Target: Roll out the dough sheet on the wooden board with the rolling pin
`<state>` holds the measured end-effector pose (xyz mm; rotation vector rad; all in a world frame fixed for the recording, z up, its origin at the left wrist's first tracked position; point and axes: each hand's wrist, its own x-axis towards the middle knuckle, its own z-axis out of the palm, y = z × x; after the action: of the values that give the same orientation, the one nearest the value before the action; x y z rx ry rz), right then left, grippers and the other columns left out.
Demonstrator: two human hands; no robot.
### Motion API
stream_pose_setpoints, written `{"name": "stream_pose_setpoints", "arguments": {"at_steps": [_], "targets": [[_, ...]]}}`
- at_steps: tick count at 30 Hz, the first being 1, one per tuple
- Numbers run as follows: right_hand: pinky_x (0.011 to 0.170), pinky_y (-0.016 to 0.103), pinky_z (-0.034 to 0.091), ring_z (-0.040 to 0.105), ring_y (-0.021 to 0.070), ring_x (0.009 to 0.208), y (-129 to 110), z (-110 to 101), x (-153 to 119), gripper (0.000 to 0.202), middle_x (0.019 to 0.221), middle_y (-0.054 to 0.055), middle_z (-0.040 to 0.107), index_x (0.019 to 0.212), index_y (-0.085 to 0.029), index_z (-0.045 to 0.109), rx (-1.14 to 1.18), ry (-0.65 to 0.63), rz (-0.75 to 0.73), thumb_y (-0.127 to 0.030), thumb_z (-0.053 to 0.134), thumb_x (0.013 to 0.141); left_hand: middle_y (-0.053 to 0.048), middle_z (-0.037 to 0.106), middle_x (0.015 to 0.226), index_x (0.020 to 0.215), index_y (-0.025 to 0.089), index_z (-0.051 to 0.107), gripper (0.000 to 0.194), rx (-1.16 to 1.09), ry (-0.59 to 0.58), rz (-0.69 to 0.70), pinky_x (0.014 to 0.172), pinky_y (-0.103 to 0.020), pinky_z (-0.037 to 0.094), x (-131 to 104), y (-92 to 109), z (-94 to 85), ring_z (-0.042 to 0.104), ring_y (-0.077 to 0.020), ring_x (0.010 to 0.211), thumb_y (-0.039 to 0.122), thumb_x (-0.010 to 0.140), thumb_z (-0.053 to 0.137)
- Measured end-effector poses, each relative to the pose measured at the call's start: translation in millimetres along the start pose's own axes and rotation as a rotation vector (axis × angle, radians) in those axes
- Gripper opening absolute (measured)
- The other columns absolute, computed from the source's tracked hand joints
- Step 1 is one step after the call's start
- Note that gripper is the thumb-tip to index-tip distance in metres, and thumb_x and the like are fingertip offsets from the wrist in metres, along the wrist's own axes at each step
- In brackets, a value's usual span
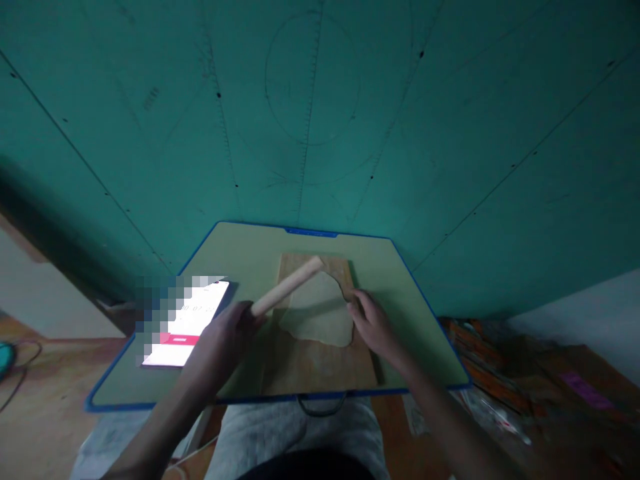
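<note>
Our left hand point(240, 323) grips a pale, cylindrical wooden rolling pin point(287, 287) by its near end, slanted over a thin, cream-coloured sheet of dough point(320, 313) on a brown, rectangular wooden board point(320, 370). Our right hand point(373, 323) curls at the dough's right edge; we cannot tell whether its fingertips pinch. We judge the dough soft, limp and easily torn, best held along a broad stretch of edge; the pin looks stiff and light.

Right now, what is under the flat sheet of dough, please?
Under the dough is the wooden board, whose bare parts show around it; the board lies on the tabletop. The wood directly beneath the dough is covered.
</note>
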<state>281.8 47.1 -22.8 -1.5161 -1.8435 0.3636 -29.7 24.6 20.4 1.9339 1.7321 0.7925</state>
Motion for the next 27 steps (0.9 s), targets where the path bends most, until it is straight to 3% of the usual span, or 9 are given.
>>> {"name": "stream_pose_setpoints", "arguments": {"at_steps": [4,9,14,19,22,27], "targets": [[0.107,0.045,0.048,0.059,0.0276,0.126,-7,13,25,0.038,0.133,0.015,0.064,0.128,-0.02,0.063,-0.134,-0.05,-0.051,-0.031,0.051,0.094,0.002,0.057,0.056,0.085,0.023,0.051,0.042,-0.304,0.033,-0.186,0.046,-0.029,0.043,-13,0,-5.8,0.056,-0.0195,0.05,0.065,0.078,0.051],[0.112,0.041,0.041,0.053,0.0242,0.134,-34,36,69,0.045,0.144,0.014,0.059,0.139,-0.017,0.058,-0.306,-0.197,-0.124,-0.021,0.048,0.096,0.002,0.056,0.058,0.085,0.022,0.055,0.048,-0.349,0.057,-0.262,0.047,-0.03,0.043,-26,-3,-5.0,0.054,-0.0189,0.051,0.067,0.071,0.057],[0.102,0.04,0.045,0.06,0.0237,0.119,-51,43,82,0.038,0.127,0.013,0.068,0.132,-0.019,0.063,-0.367,-0.232,-0.158,-0.022,0.047,0.099,-0.001,0.062,0.065,0.09,0.019,0.061,0.052,-0.355,0.035,-0.297,0.055,-0.032,0.045,-30,-3,-4.4,0.058,-0.0219,0.061,0.068,0.071,0.055],[0.091,0.037,0.045,0.06,0.023,0.105,-52,41,85,0.02,0.106,0.009,0.067,0.105,-0.023,0.072,-0.444,-0.211,-0.14,-0.025,0.053,0.098,-0.002,0.062,0.066,0.093,0.018,0.063,0.055,-0.347,-0.003,-0.313,0.057,-0.033,0.045,-29,-6,-3.3,0.058,-0.0228,0.065,0.069,0.074,0.053],[0.089,0.035,0.044,0.06,0.0227,0.103,-48,43,90,0.011,0.104,0.009,0.066,0.093,-0.02,0.069,-0.389,-0.163,-0.129,-0.022,0.058,0.096,-0.001,0.062,0.066,0.095,0.018,0.064,0.057,-0.362,0.009,-0.317,0.057,-0.032,0.045,-31,-6,-3.0,0.058,-0.0224,0.063,0.069,0.075,0.052],[0.078,0.029,0.044,0.064,0.0202,0.091,-44,41,92,0.01,0.094,0.006,0.069,0.093,-0.022,0.063,-0.329,-0.149,-0.16,-0.016,0.056,0.096,-0.003,0.066,0.071,0.097,0.018,0.064,0.057,-0.377,0.034,-0.301,0.059,-0.033,0.047,-35,-1,-4.8,0.061,-0.0236,0.067,0.069,0.074,0.052]]}}
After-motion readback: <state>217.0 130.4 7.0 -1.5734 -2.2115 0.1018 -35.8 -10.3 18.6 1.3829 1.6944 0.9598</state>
